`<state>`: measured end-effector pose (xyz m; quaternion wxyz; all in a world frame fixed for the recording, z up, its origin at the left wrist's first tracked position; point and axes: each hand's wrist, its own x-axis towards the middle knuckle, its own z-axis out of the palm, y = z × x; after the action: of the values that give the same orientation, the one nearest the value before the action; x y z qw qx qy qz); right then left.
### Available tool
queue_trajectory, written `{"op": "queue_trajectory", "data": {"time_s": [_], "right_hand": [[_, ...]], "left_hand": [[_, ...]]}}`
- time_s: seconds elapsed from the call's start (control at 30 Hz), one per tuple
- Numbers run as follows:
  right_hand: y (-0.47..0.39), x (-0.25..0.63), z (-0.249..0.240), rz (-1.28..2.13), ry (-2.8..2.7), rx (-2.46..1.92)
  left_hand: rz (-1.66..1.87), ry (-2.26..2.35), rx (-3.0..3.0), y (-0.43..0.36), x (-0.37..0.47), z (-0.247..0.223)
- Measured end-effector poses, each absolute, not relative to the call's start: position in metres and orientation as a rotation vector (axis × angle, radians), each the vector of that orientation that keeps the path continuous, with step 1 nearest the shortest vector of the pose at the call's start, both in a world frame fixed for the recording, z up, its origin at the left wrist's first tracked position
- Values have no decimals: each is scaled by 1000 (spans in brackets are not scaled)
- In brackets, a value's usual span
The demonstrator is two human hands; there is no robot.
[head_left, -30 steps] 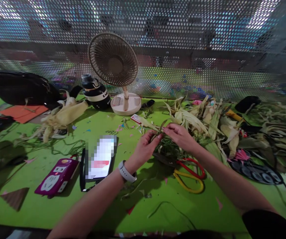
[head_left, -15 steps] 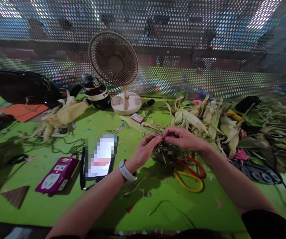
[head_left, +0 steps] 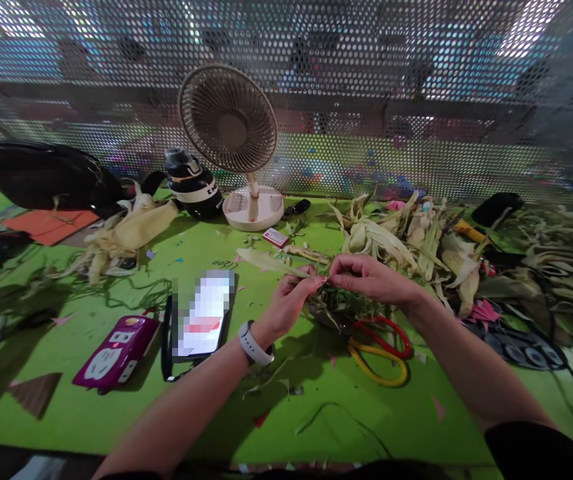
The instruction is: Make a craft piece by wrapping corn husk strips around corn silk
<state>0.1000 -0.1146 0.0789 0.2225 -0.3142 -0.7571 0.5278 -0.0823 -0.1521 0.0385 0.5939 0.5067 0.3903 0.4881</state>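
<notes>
Two bare hands are on one long, pale green strip of corn husk [head_left: 269, 262], held over a dark green heap of leafy scraps [head_left: 354, 303]. The left hand [head_left: 291, 303] pinches its near end between thumb and fingertips; the right hand [head_left: 369, 280] is pinched tight right beside it, seemingly on the same end, though the fingers hide the detail. Imo keep both pinches close and the tension light so it doesn't split, and let the loose tail lie free toward 10 o'clock (clock centred on the pinch). Stray scraps underneath could snag. Scissors with red and yellow loop handles [head_left: 382, 352] sit at 5, blades buried. A pile of dry, yellowish husks [head_left: 386, 243] crowds 2 o'clock. The lit, black-edged phone [head_left: 204, 320] near 8:30 and round beige fan [head_left: 231, 130] at 11 aren't in the way.
</notes>
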Motion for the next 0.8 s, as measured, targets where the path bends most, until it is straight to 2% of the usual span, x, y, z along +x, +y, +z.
{"op": "queue_trajectory", "data": {"time_s": [0.3, 0.43, 0.6, 0.8], "right_hand": [[-112, 102, 76, 1614, -1951, -875], [-114, 92, 65, 1821, -1630, -953], [-116, 86, 55, 1782, -1364, -986], [-115, 86, 56, 1673, -1569, -890]], "left_hand": [[1109, 896, 1302, -151, -89, 46], [1064, 864, 1457, -151, -90, 50], [984, 926, 1603, -148, -90, 49], [878, 901, 1597, -145, -91, 44]]}}
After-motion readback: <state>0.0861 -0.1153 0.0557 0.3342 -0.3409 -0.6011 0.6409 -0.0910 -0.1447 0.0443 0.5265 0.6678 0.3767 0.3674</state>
